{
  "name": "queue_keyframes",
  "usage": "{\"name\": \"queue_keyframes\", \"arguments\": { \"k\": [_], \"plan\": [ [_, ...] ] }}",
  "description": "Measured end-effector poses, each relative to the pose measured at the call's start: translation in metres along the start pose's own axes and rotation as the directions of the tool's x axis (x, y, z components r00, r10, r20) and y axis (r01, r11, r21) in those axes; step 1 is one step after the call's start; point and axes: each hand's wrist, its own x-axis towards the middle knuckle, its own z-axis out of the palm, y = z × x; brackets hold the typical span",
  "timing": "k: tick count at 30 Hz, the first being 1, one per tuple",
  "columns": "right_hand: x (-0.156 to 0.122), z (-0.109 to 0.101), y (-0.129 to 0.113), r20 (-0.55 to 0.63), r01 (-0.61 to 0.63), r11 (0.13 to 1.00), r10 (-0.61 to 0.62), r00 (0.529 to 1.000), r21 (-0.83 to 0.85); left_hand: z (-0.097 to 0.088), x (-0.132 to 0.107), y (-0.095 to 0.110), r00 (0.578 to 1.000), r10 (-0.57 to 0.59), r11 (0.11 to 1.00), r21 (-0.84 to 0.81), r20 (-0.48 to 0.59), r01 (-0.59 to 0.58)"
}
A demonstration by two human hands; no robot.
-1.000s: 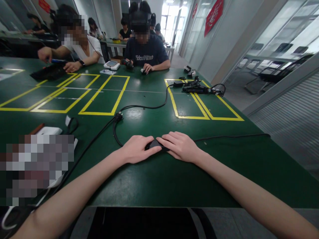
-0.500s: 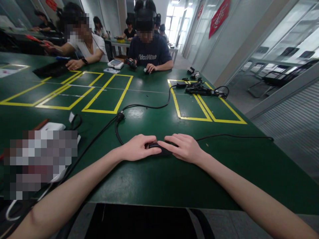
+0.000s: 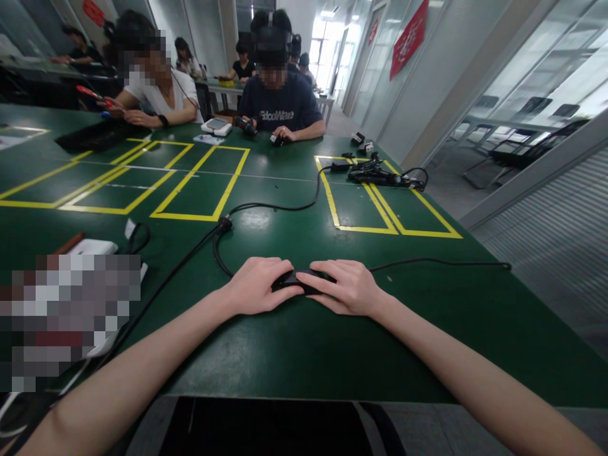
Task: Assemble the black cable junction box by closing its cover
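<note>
A small black device (image 3: 297, 279) lies on the green table (image 3: 304, 342) in front of me, with a black cable (image 3: 266, 206) running from it toward the far side. My left hand (image 3: 256, 286) grips its left end, fingers curled over it. My right hand (image 3: 344, 288) holds its right end, fingers closed over the top. A second thin black cable (image 3: 441, 260) trails off to the right. Most of the device is hidden under my fingers.
Yellow tape rectangles (image 3: 199, 183) mark the table. A heap of black cables and adapters (image 3: 375, 174) lies at the far right. White items (image 3: 92, 248) sit at my left. Two people (image 3: 280, 104) work across the table, others behind them.
Both hands stay on the black device; my fingers shifted slightly, exposing a bit more of its middle. The person at the far left raised a red tool.
</note>
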Motion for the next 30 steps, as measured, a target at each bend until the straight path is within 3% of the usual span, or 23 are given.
{"name": "queue_keyframes", "arguments": {
  "k": [9,12,16,19,21,23,25,27,30],
  "plan": [
    [0.005,0.000,-0.002,0.161,-0.051,0.998,0.055,0.986,-0.027,0.001,-0.001,-0.001,1.000,0.000,1.000,0.016,-0.005,0.000],
    [0.002,-0.001,0.005,0.182,-0.128,0.992,0.129,0.975,-0.018,-0.001,-0.001,-0.001,0.991,0.024,0.999,0.028,-0.130,-0.020],
    [-0.014,-0.003,0.030,0.038,-0.368,0.930,0.367,0.929,0.004,-0.007,-0.002,-0.002,0.918,0.085,0.989,0.141,-0.387,-0.033],
    [-0.027,-0.010,0.053,-0.099,-0.583,0.812,0.583,0.806,0.032,-0.008,-0.003,-0.002,0.912,0.106,0.986,0.158,-0.395,-0.046],
    [-0.033,-0.018,0.066,-0.175,-0.731,0.682,0.723,0.668,0.027,-0.005,-0.002,-0.003,0.950,0.119,0.990,0.109,-0.289,-0.091],
    [-0.036,-0.028,0.077,-0.230,-0.857,0.516,0.835,0.500,0.011,-0.001,-0.001,-0.004,0.974,0.149,0.989,0.046,-0.169,-0.143],
    [-0.040,-0.040,0.086,-0.272,-0.934,0.357,0.900,0.341,0.008,0.003,-0.001,-0.005,0.983,0.156,0.988,0.001,-0.093,-0.157],
    [-0.048,-0.050,0.096,-0.305,-0.974,0.226,0.929,0.212,0.010,0.005,-0.001,-0.006,0.988,0.145,0.989,-0.013,-0.054,-0.146],
    [-0.068,-0.058,0.112,-0.319,-0.995,0.085,0.943,0.094,-0.043,0.005,-0.001,-0.007,0.993,0.119,0.993,-0.015,-0.027,-0.119]
  ]
}}
